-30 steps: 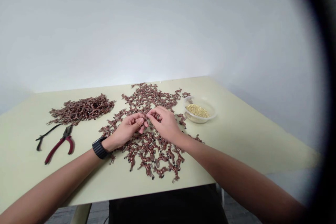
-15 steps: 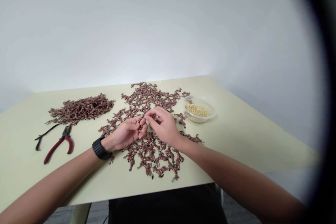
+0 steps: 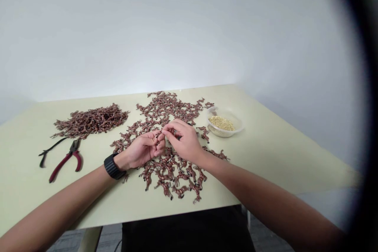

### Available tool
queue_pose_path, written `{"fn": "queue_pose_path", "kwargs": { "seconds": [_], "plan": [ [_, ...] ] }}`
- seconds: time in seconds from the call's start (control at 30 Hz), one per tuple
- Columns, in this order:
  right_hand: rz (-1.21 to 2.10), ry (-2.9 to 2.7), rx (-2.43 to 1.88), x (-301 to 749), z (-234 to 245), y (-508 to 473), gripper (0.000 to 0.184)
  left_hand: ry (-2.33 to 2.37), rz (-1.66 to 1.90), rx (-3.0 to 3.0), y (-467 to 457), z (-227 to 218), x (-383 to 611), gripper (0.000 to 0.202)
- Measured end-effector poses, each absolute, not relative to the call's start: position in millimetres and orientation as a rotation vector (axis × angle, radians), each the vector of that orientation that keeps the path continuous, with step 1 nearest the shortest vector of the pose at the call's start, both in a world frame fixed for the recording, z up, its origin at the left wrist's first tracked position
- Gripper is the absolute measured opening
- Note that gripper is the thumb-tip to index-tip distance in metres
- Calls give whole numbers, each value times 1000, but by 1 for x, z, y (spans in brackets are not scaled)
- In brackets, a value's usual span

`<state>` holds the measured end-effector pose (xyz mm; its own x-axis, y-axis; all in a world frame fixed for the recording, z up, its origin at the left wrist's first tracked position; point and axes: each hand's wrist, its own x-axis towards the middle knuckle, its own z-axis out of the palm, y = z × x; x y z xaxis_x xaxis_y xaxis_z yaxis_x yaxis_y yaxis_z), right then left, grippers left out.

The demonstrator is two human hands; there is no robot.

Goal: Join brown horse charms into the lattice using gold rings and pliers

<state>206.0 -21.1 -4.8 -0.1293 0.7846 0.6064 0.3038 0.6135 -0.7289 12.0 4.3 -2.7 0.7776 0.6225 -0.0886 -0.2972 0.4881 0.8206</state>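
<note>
Held piece: a small dark piece [image 3: 158,137], too small to identify, pinched between both hands above the spread charms.
Left hand: the left hand [image 3: 141,150] is closed, gripping the piece.
Right hand: the right hand [image 3: 183,141] is curled, its fingertips pinching the same piece.
Under the hands: brown animal-shaped charms [image 3: 174,177], spread out and interlinked.
Left of them: a heap of charms [image 3: 91,121] and red-handled pliers [image 3: 68,161].
Right of them: a clear bowl [image 3: 238,126] of gold beads [image 3: 221,123].

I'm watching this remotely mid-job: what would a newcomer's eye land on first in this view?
First comes the big sprawl of small brown animal-shaped pieces across the middle of the pale table, with the left hand and right hand meeting above it. Further left lie a dense brown heap and red-handled pliers. To the right, a clear bowl holds golden beads.
</note>
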Motion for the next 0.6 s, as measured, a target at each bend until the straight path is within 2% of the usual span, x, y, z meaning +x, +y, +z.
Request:
{"fn": "queue_pose_path", "kwargs": {
  "seconds": [0.37,0.6],
  "plan": [
    [454,-1731,-923,206,-7,-23,11,472,581,1017,5,-4,14,13],
    [675,-1561,-1054,199,-16,-22,12,514,620,1029,6,-10,13,9]
  ]
}}
